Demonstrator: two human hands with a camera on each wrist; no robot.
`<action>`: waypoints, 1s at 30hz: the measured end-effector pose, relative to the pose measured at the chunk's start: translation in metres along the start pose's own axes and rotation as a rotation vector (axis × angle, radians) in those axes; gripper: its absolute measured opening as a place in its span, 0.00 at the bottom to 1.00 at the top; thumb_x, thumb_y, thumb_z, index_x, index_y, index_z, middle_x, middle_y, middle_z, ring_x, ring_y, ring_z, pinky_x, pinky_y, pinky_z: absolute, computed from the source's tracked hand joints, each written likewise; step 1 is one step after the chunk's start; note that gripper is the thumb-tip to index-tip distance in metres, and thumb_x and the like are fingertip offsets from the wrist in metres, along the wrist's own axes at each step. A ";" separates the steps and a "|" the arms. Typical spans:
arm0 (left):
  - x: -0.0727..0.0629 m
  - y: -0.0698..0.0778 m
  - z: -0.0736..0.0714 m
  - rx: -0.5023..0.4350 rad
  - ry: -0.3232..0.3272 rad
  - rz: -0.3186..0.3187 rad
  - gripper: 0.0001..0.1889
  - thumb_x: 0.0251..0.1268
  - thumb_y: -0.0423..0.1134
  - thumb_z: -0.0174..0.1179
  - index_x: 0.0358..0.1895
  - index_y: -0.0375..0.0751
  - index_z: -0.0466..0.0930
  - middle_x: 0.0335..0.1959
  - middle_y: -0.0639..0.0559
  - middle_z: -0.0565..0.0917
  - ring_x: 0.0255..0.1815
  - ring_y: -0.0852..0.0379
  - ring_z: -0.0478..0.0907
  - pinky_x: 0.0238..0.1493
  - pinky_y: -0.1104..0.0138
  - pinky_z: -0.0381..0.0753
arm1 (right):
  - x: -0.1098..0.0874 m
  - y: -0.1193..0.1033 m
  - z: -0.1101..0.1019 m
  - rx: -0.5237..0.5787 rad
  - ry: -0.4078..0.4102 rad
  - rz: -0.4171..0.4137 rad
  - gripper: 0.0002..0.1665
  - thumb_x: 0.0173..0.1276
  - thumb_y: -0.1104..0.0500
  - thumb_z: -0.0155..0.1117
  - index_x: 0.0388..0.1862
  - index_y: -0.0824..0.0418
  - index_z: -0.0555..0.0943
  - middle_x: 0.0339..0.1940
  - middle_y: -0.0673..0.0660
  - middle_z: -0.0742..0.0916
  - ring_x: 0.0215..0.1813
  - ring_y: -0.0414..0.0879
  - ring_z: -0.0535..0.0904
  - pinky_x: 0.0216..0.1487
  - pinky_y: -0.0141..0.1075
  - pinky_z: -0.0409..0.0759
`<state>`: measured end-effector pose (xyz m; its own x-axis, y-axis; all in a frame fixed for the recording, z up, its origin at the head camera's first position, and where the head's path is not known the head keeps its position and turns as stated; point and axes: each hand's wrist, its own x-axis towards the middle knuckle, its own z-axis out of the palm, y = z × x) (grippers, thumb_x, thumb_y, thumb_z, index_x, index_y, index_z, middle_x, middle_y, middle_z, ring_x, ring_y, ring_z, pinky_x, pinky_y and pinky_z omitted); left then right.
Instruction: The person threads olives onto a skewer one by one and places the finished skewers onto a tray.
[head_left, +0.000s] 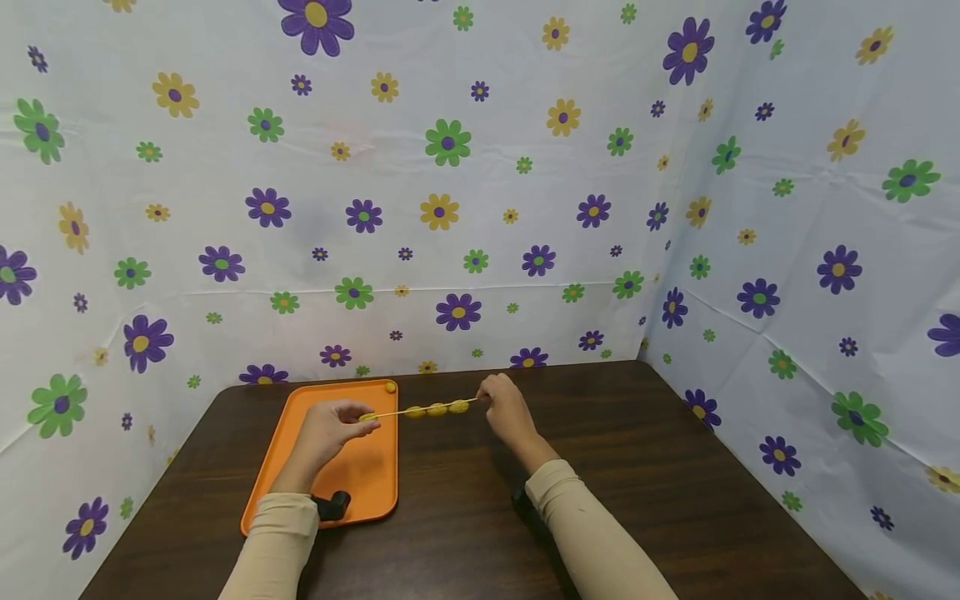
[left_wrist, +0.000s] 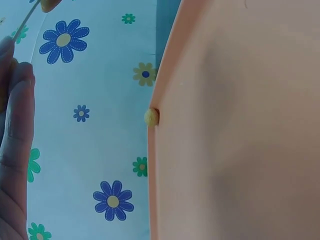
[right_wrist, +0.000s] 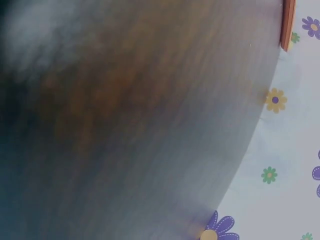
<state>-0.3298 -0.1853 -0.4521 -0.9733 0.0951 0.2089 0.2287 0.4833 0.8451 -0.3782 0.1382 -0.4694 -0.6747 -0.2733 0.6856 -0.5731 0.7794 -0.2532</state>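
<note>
- Left hand (head_left: 330,429): raised above the tray, thumb and fingertips pinching one yellow piece at the left end of the stick; whether the stick's tip has gone into that piece cannot be told.
- Right hand (head_left: 510,408): above the surface, right of the tray and nearer the far edge than the near one, its fingers gripping the stick's right end.
- Cloth (head_left: 495,183): white with purple, green and yellow flowers, hanging behind the surface's far edge and along both its left and right edges.
- Surface (head_left: 465,500): dark brown wood, its far corners rounded.
- Tray (head_left: 367,475): orange, with a raised rim; it lies toward the surface's far left corner, its far side close to the far edge.
- Black fitting (head_left: 332,506): at the left wrist, seen against the tray's near edge.
- Stick (head_left: 390,413): thin and pale, held nearly level between the two hands, its right end slightly higher; it crosses over the tray's right edge.
- Three pieces (head_left: 437,409): yellow, in a row along the stick, just past the tray's right edge and closer to the right hand.
- Loose piece (head_left: 390,387): yellow and small, at the tray's far right corner, against the rim.
</note>
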 end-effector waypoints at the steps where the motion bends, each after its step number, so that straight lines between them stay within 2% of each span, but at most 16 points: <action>1: 0.000 0.000 0.000 -0.004 -0.004 0.001 0.14 0.60 0.40 0.74 0.45 0.34 0.89 0.34 0.47 0.90 0.39 0.46 0.88 0.43 0.58 0.87 | 0.000 0.000 0.000 -0.003 0.003 -0.007 0.21 0.48 0.86 0.63 0.24 0.60 0.81 0.27 0.51 0.83 0.34 0.43 0.73 0.37 0.35 0.80; 5: -0.001 0.002 0.002 -0.023 -0.020 -0.004 0.14 0.61 0.39 0.73 0.45 0.33 0.89 0.35 0.45 0.90 0.39 0.46 0.88 0.45 0.53 0.86 | 0.001 0.000 -0.001 -0.007 0.008 -0.020 0.21 0.48 0.86 0.64 0.24 0.61 0.82 0.27 0.51 0.83 0.34 0.45 0.74 0.38 0.36 0.80; 12: 0.001 0.004 0.006 -0.001 -0.028 -0.002 0.13 0.60 0.39 0.74 0.44 0.36 0.90 0.35 0.47 0.90 0.36 0.51 0.88 0.44 0.54 0.87 | 0.002 -0.002 -0.002 0.003 -0.001 -0.029 0.19 0.48 0.86 0.65 0.26 0.65 0.83 0.28 0.53 0.84 0.35 0.46 0.73 0.38 0.37 0.79; 18: 0.001 0.005 0.007 0.011 -0.029 0.007 0.12 0.60 0.39 0.74 0.44 0.36 0.90 0.34 0.48 0.90 0.36 0.53 0.87 0.45 0.51 0.86 | 0.002 -0.003 -0.002 -0.002 0.012 -0.057 0.20 0.46 0.87 0.65 0.25 0.63 0.83 0.27 0.51 0.82 0.34 0.46 0.73 0.38 0.37 0.79; 21: 0.001 0.006 0.008 0.016 -0.033 0.008 0.12 0.60 0.39 0.74 0.44 0.35 0.90 0.34 0.47 0.90 0.36 0.52 0.87 0.44 0.52 0.87 | 0.002 -0.003 -0.001 -0.007 0.015 -0.067 0.20 0.45 0.87 0.65 0.25 0.63 0.82 0.27 0.51 0.82 0.35 0.46 0.74 0.39 0.37 0.79; 27: 0.003 0.008 0.009 0.008 -0.043 0.013 0.14 0.59 0.39 0.74 0.44 0.34 0.90 0.33 0.46 0.90 0.38 0.44 0.88 0.43 0.52 0.87 | 0.003 -0.006 -0.003 -0.020 0.012 -0.078 0.19 0.45 0.86 0.64 0.25 0.64 0.83 0.28 0.52 0.82 0.35 0.46 0.74 0.39 0.37 0.80; 30: 0.004 0.009 0.009 0.013 -0.045 0.021 0.14 0.59 0.39 0.74 0.44 0.34 0.90 0.34 0.46 0.90 0.38 0.44 0.88 0.42 0.55 0.87 | 0.004 -0.007 -0.005 -0.029 0.009 -0.080 0.19 0.46 0.86 0.64 0.25 0.64 0.83 0.28 0.53 0.82 0.35 0.46 0.74 0.39 0.37 0.80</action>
<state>-0.3316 -0.1725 -0.4481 -0.9684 0.1438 0.2039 0.2487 0.4925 0.8340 -0.3746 0.1339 -0.4616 -0.6226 -0.3303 0.7094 -0.6111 0.7714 -0.1772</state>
